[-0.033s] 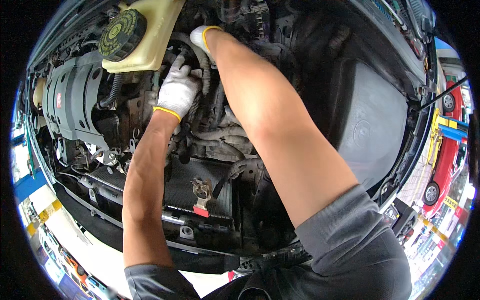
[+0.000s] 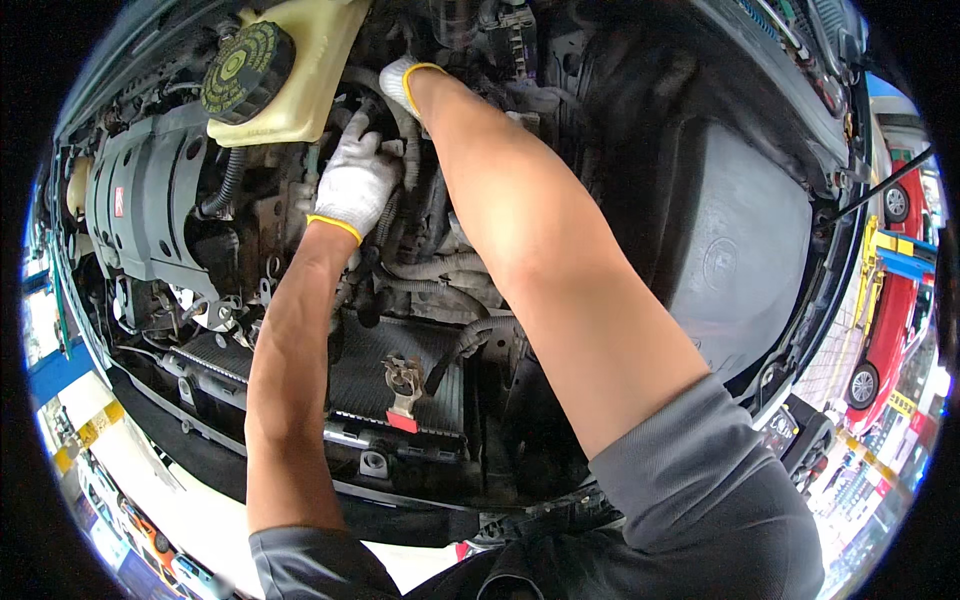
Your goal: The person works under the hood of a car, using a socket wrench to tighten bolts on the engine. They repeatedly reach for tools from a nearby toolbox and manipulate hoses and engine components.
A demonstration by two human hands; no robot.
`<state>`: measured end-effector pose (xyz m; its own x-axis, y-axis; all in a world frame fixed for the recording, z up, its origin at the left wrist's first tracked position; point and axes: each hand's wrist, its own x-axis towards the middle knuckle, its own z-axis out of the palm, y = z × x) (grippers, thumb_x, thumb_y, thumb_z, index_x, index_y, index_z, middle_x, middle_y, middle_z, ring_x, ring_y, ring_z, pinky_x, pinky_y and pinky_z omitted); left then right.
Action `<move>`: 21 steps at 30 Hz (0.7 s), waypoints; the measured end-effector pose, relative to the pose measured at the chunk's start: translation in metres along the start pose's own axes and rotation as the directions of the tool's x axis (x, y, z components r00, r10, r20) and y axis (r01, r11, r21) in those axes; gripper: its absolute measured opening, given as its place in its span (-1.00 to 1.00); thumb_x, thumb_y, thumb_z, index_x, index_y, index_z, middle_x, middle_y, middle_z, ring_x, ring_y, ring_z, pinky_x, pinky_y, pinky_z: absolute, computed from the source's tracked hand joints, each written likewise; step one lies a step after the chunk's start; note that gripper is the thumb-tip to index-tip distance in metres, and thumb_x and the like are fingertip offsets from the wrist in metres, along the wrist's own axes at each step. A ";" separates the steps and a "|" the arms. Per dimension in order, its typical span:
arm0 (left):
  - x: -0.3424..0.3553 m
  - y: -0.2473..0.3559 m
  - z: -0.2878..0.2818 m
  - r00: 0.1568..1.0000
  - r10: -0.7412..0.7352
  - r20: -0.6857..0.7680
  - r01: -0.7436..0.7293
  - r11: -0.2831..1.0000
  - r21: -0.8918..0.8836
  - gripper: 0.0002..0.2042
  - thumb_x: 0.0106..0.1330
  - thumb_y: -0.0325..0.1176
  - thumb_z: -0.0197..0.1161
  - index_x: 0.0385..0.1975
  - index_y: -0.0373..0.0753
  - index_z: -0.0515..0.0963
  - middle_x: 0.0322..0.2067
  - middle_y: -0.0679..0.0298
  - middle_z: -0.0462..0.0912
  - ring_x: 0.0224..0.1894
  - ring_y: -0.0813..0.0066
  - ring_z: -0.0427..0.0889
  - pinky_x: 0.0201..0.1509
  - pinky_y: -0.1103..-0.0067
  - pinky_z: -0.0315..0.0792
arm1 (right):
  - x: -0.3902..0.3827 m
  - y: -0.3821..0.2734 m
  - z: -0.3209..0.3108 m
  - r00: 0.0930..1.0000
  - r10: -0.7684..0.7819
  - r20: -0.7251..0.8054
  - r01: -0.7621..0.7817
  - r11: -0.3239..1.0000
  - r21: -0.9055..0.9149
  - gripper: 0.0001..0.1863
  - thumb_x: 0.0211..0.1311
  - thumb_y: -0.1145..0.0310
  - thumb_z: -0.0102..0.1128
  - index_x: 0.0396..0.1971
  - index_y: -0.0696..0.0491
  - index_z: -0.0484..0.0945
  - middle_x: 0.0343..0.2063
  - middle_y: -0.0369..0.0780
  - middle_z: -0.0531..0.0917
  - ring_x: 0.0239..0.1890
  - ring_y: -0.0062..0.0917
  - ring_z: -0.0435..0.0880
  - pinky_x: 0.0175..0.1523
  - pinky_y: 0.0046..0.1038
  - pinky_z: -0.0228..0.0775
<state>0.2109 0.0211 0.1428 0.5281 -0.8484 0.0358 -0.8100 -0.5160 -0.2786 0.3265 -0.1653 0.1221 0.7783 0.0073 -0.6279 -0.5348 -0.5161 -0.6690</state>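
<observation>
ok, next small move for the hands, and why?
I'd probably ease the right hand back slightly: its fingers are hidden from view, so its grip can't be checked, while the left hand sits in plainer view beside the grey hose.

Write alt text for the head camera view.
A person's white-gloved left hand and right hand reach into a car's dark engine bay near a grey ribbed hose, the right fingers hidden. A cream plastic tank with a round black cap sits at upper left.

At three o'clock, a glossy red car with silver spoked wheels [image 2: 890, 322] stands beyond a yellow-and-blue metal frame [image 2: 869, 280] and pale tiled floor [image 2: 829, 366]. Bright white light [image 2: 40, 325] glares at nine.
</observation>
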 end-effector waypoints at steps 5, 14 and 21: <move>0.000 -0.003 0.009 0.997 0.017 -0.074 -0.019 1.000 -0.018 -0.74 0.31 -0.40 0.24 -0.23 -0.13 0.91 -0.12 0.15 0.87 0.29 0.12 0.73 0.77 0.16 0.30 | -0.017 0.016 0.006 0.999 0.039 0.022 -0.042 0.987 0.152 0.09 0.61 -0.52 -0.11 0.80 0.03 0.09 0.78 0.08 0.11 0.80 -0.10 0.04 0.79 -0.11 -0.10; -0.009 -0.013 0.046 0.984 -0.026 -0.174 -0.002 0.987 -0.161 -0.77 0.31 -0.37 0.25 -0.35 -0.20 0.88 -0.11 0.07 0.85 0.26 -0.03 0.72 0.65 0.20 0.42 | -0.022 0.022 0.015 0.958 -0.089 0.274 -0.009 0.941 0.337 0.36 0.41 -0.60 0.24 0.81 0.17 0.00 0.82 0.08 -0.02 0.86 -0.12 -0.12 0.81 -0.10 -0.11; -0.003 -0.001 0.027 0.999 0.011 -0.051 -0.012 1.000 -0.017 -0.77 0.32 -0.34 0.28 -0.25 -0.06 0.91 -0.14 0.21 0.87 0.25 0.17 0.73 0.72 0.22 0.32 | -0.061 0.033 0.003 0.965 -0.215 0.152 0.160 0.937 0.311 -0.36 0.40 -0.34 0.54 0.14 -0.09 0.76 -0.15 -0.22 0.82 -0.22 -0.43 0.75 -0.17 -0.26 0.65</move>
<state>0.2169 0.0271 0.1172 0.5052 -0.8591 0.0821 -0.8205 -0.5076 -0.2630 0.2605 -0.1801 0.1366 0.8159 0.2476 -0.5226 -0.4792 -0.2163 -0.8506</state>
